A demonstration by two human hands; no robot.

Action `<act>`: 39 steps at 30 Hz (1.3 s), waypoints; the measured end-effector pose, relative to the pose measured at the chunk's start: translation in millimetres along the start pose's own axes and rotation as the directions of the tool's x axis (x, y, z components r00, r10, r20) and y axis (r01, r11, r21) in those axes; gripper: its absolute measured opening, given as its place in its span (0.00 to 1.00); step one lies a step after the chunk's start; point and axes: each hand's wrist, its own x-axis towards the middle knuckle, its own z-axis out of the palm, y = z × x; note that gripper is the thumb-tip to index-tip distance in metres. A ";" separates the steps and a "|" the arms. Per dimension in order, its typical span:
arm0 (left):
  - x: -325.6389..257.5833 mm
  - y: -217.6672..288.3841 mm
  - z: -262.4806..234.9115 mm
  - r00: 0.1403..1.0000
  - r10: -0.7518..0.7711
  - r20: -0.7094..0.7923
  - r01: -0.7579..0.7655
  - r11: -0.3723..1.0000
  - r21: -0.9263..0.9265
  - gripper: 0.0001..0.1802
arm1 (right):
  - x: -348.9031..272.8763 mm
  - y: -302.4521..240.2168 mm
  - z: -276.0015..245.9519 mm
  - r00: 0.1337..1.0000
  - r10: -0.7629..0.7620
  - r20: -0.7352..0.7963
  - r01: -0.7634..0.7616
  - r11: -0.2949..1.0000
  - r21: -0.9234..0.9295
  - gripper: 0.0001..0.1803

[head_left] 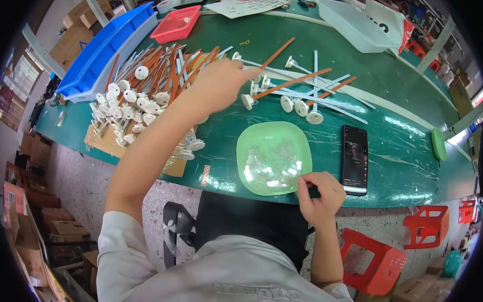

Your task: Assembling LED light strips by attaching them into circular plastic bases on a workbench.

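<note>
Long flat strips (293,83), brown or silver, round white discs (314,118) at one end, lie crossed on glossy green table (406,170) beside left hand (220,87); its grip: cannot tell. Right hand (323,197), well apart, curled beside rounded-square green bowl (274,130); pinch undetermined, clear contents indistinct. Grey shirt (205,277): raised lettering.

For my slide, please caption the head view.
Left hand near strips with white discs, right hand beside a green bowl.

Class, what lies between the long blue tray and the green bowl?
The head view shows a heap of white-headed strips on cardboard, with the left forearm partly covering it.
</note>
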 end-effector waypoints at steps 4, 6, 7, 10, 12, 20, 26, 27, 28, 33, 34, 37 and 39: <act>40.9 -23.9 31.3 0.958 0.080 0.276 -0.060 0.995 -0.079 0.18 | -1.4 0.9 -1.9 0.996 -0.077 -0.047 0.076 0.997 -0.019 0.07; 48.9 -23.7 28.8 0.936 0.070 0.345 -0.040 0.995 -0.094 0.21 | -2.2 2.1 -4.5 0.992 -0.108 -0.062 0.111 0.993 0.049 0.07; 52.5 -17.8 23.6 0.905 0.062 0.421 -0.018 0.994 -0.108 0.23 | -3.0 2.7 -7.0 0.993 -0.097 -0.065 0.099 0.995 0.033 0.07; 32.8 -23.0 8.9 0.978 0.011 0.209 -0.011 1.000 -0.002 0.14 | 1.2 2.6 -6.4 0.990 -0.101 -0.096 0.114 0.984 0.137 0.07; 16.8 -16.1 -24.5 0.998 0.041 0.047 -0.036 0.995 -0.096 0.14 | -0.8 0.5 -10.5 0.993 -0.055 -0.102 0.066 0.992 0.107 0.07; -159.7 107.5 -56.2 0.917 -0.349 -0.193 -0.032 0.418 -0.908 0.06 | 1.4 -64.4 -12.7 0.982 -0.164 -0.095 0.181 0.958 0.221 0.15; -185.2 174.5 -43.8 0.962 -0.155 -0.223 -0.080 0.622 -0.779 0.04 | -14.6 -70.8 -2.0 0.932 -0.361 -0.033 0.344 0.853 0.392 0.15; -186.5 180.5 -36.8 0.941 -0.222 -0.256 -0.114 0.506 -0.855 0.03 | -19.0 -71.8 -3.5 0.929 -0.370 -0.018 0.350 0.860 0.372 0.14; -187.5 184.7 -32.9 0.915 -0.293 -0.278 -0.155 0.383 -0.911 0.03 | -20.3 -73.2 -3.7 0.930 -0.367 -0.031 0.351 0.858 0.375 0.13; -191.9 180.8 -22.7 0.921 -0.165 -0.354 -0.263 0.409 -0.874 0.09 | -30.4 -70.9 -3.8 0.939 -0.339 -0.063 0.335 0.854 0.397 0.14; -194.1 182.1 -19.7 0.894 -0.168 -0.416 -0.326 0.393 -0.860 0.12 | -31.9 -70.7 -3.2 0.944 -0.321 -0.072 0.321 0.847 0.423 0.14; -191.3 187.4 -24.5 0.894 -0.107 -0.436 -0.343 0.464 -0.816 0.15 | -38.8 -74.0 3.1 0.944 -0.293 -0.150 0.329 0.854 0.404 0.15; -193.2 190.6 -25.4 0.893 -0.125 -0.433 -0.320 0.499 -0.805 0.15 | -38.8 -74.1 7.9 0.937 -0.305 -0.171 0.347 0.868 0.354 0.12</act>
